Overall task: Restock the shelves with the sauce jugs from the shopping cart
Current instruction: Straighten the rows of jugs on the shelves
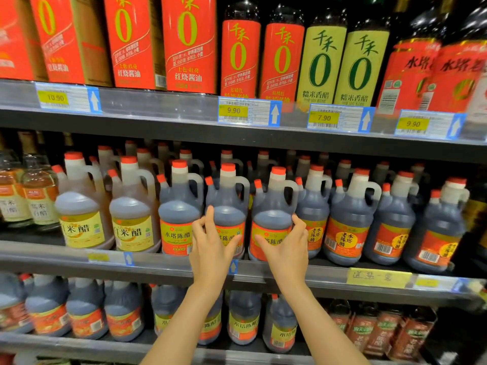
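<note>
Two dark sauce jugs with red caps and red-and-yellow labels stand side by side at the front of the middle shelf. My left hand grips the lower left side of the left jug, with its fingers round the side and its thumb on the label. My right hand grips the right jug the same way, fingers on its right side, thumb on the label. Both jugs are upright and rest on the shelf. The shopping cart is out of view.
More dark jugs fill the shelf to the right, and one stands at the left. Lighter rice vinegar jugs come further left. Red and green bottles line the top shelf, and dark jugs fill the bottom one.
</note>
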### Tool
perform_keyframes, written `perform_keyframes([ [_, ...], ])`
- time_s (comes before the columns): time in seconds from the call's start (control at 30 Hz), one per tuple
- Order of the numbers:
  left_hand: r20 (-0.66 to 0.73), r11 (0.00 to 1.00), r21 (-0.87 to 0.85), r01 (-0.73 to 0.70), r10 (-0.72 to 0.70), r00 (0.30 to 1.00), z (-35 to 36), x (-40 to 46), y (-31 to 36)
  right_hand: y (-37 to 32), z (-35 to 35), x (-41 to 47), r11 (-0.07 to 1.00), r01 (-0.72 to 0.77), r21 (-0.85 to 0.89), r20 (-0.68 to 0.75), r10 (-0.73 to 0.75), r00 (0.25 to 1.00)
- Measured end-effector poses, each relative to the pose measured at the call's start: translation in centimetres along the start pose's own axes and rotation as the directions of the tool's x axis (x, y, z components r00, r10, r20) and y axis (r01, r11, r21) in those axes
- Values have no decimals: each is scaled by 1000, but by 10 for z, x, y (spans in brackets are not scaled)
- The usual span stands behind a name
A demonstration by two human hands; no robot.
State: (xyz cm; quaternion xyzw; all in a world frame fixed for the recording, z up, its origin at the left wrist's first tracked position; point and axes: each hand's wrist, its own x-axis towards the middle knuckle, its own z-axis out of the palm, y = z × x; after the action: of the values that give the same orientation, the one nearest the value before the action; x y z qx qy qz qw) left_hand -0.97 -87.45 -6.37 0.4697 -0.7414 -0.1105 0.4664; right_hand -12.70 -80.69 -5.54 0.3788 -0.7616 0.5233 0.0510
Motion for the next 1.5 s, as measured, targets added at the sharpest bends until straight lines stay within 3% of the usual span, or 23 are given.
perform_keyframes([
  [0.47,-12,1000,-6,-28,28,1000,0,0,-1,1,-10,0,999,20,44,91,-24,996],
  [0.87,-35,997,31,-71,72,997,3,-3,-7,-1,-6,-7,998,21,63,46,-24,999],
  [1.0,-6,995,94,28,-28,1000,-6,-10,-1,10,-25,-7,992,47,117,65,-55,996],
  [1.1,-89,994,-13,109,-110,990,-14,-21,14,30,-57,7,984,86,154,-49,-79,996],
  [1.17,-196,996,-95,2,-21,980,-8,-30,33,47,-79,22,986,74,146,-122,-56,991],
  [1.23,-283,967,-162,-198,147,948,9,-37,59,65,-98,39,992,42,117,-150,-24,988],
  [1.33,-272,906,-214,-366,305,913,48,-41,102,83,-115,60,998,25,49,-141,-18,990],
  [1.5,-123,953,-36,-299,293,948,101,-38,145,93,-113,77,991,46,-124,-44,-52,998],
])
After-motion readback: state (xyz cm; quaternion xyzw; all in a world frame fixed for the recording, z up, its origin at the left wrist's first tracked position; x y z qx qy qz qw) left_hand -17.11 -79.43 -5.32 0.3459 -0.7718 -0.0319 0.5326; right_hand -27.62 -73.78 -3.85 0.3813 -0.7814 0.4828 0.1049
